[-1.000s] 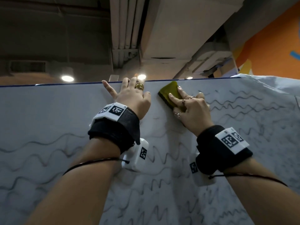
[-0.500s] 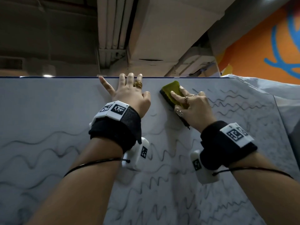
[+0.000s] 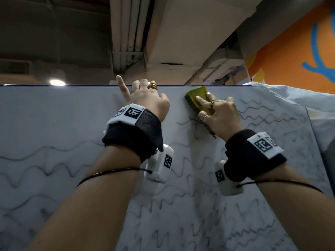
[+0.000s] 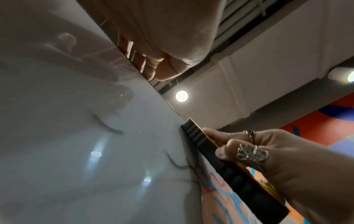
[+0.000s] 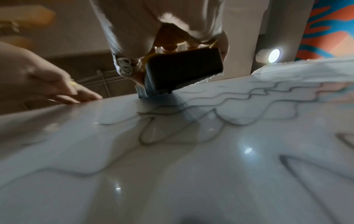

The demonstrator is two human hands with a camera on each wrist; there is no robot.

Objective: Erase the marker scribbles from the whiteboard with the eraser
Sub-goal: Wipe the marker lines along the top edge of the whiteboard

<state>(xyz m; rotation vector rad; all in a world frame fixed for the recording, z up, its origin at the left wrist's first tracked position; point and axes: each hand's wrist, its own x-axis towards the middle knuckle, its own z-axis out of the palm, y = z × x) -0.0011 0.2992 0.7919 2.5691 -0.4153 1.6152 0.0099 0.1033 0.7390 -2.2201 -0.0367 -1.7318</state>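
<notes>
Whiteboard (image 3: 54,124) stood upright, dark blue top edge level with fingertips of both hands. Wavy black marker scribbles (image 3: 199,205) covered surface below wrists and right of right hand (image 3: 220,115). Patch around left hand (image 3: 146,102) mostly wiped. Yellow eraser (image 3: 198,97) pressed flat against board under right hand's fingers.

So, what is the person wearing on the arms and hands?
Each bare forearm has a wide black wrist strap with a white square-code tag, a white camera box beneath, and a thin black cable. The left hand wears a gold ring; the right hand wears several silver rings, one butterfly-shaped.
</notes>
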